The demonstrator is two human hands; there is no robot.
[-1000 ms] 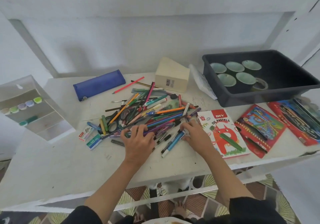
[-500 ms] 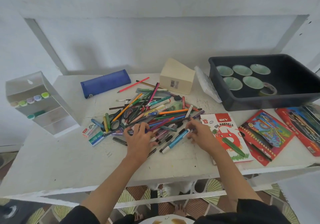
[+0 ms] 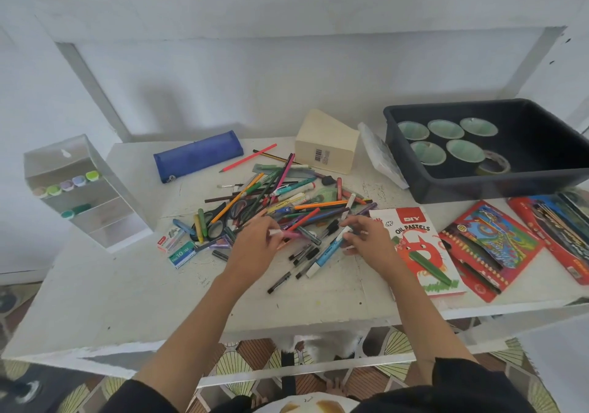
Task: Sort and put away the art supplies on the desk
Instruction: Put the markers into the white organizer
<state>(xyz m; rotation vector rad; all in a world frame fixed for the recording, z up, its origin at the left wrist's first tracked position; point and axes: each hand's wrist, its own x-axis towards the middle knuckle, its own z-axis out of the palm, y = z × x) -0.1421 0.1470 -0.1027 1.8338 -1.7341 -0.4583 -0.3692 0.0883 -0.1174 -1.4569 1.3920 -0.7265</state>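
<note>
A heap of pens, markers and coloured pencils (image 3: pixel 287 202) lies in the middle of the white desk (image 3: pixel 127 291). My left hand (image 3: pixel 255 247) is at the heap's near edge and pinches a pink marker (image 3: pixel 288 234) with a white end. My right hand (image 3: pixel 366 237) is at the heap's right edge, fingers curled on a white-capped marker; a blue and white marker (image 3: pixel 328 251) lies just beneath it. Black pens (image 3: pixel 296 266) lie loose between the two hands. Scissors (image 3: pixel 220 218) sit in the heap's left part.
A clear drawer organiser (image 3: pixel 83 189) with markers stands at the left. A blue pencil case (image 3: pixel 197 154) and a cream box (image 3: pixel 325 144) lie behind. A black tray (image 3: pixel 497 186) holds green cups and tape. Oil pastels box (image 3: pixel 414 247), red packs (image 3: pixel 490 247) and staple boxes (image 3: pixel 178 250) lie nearby.
Both hands have lifted off the heap. The left hand has picked out a pink marker, and the right hand has closed on a white-capped marker.
</note>
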